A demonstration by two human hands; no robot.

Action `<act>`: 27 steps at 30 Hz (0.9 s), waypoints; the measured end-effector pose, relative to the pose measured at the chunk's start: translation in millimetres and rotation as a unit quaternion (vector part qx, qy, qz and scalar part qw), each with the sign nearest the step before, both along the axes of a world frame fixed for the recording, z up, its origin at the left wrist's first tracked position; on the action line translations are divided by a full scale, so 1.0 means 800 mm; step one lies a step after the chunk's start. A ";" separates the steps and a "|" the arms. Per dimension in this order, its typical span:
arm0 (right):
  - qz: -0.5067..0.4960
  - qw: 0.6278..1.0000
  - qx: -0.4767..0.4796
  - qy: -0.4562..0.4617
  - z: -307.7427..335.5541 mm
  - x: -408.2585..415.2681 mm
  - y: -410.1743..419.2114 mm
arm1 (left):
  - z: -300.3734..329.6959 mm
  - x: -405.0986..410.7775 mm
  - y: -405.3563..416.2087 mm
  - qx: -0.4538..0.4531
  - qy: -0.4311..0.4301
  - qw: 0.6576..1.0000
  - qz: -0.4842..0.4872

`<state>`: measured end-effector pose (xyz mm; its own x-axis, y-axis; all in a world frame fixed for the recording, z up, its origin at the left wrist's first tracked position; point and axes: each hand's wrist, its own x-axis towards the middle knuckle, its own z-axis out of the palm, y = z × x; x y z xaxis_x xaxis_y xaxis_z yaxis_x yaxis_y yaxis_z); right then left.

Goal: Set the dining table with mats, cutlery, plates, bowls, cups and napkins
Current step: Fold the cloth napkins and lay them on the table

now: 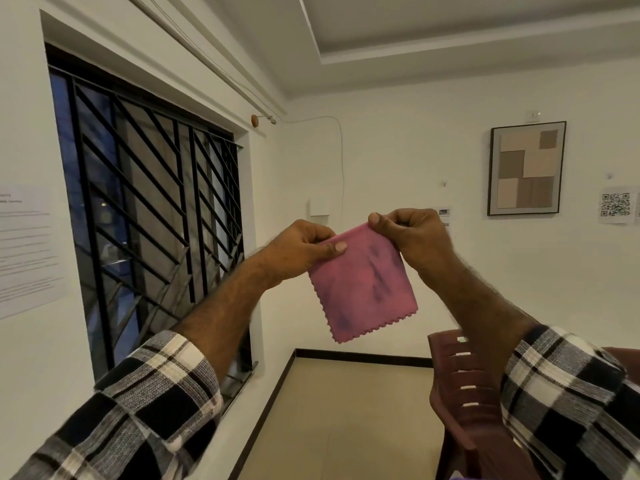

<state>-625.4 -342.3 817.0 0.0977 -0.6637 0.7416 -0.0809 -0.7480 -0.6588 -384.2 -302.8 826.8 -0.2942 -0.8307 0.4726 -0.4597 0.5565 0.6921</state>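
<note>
plaid sleeves [138, 403] reach up; left hand [298, 251] and right hand [412, 237] each pinch a top corner of a pink napkin [363, 285], hanging before a white wall [398, 161].

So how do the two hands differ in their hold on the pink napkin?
The left hand pinches the pink napkin at its upper left corner, thumb flat across the front. The right hand sits higher, pinching the upper right corner with its fingers bunched together. Both grip the top edge, so the napkin hangs in the air.
</note>
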 end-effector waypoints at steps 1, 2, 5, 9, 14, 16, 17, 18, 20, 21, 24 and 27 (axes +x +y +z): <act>0.001 1.000 0.004 -0.008 -0.003 0.002 0.001 | 0.001 0.001 0.001 0.007 -0.012 1.000 0.000; 0.009 1.000 0.012 -0.017 -0.006 0.004 0.002 | 0.001 0.000 0.001 0.015 -0.019 1.000 0.000; 0.059 0.997 0.034 -0.038 -0.012 0.012 0.003 | 0.003 -0.012 0.004 0.021 -0.012 1.000 0.003; 0.148 0.986 0.066 -0.033 -0.023 0.008 -0.002 | 0.011 -0.017 0.001 0.022 0.022 1.000 0.000; 0.210 0.976 0.055 -0.023 -0.047 -0.005 -0.005 | 0.012 0.001 -0.004 0.063 0.013 0.998 0.012; 0.196 0.980 0.030 -0.025 -0.048 -0.004 -0.004 | 0.012 0.003 0.000 0.070 -0.019 0.997 -0.011; 0.196 0.980 0.024 -0.023 -0.047 -0.002 -0.003 | 0.012 0.002 0.002 0.069 -0.016 0.997 -0.035; 0.200 0.979 0.020 -0.020 -0.046 -0.001 -0.001 | 0.013 0.001 0.004 0.060 -0.008 0.996 -0.061; 0.204 0.979 0.018 -0.019 -0.044 0.001 0.000 | 0.015 -0.002 0.005 0.027 -0.001 0.995 -0.097; 0.204 0.979 0.020 -0.020 -0.043 0.000 0.000 | 0.017 -0.002 0.005 0.012 -0.003 0.994 -0.109; 0.192 0.981 0.024 -0.010 -0.044 -0.006 -0.003 | 0.028 -0.003 0.011 0.009 -0.018 0.993 -0.120; 0.192 0.981 0.028 -0.008 -0.046 -0.009 -0.005 | 0.036 -0.005 0.016 0.018 -0.058 0.991 -0.117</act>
<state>-633.0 -346.3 780.1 0.3373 -0.6203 0.7082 0.2094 -0.6840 -0.6988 -388.2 -290.4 855.7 -0.5306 -0.7491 0.3967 -0.3985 0.6335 0.6632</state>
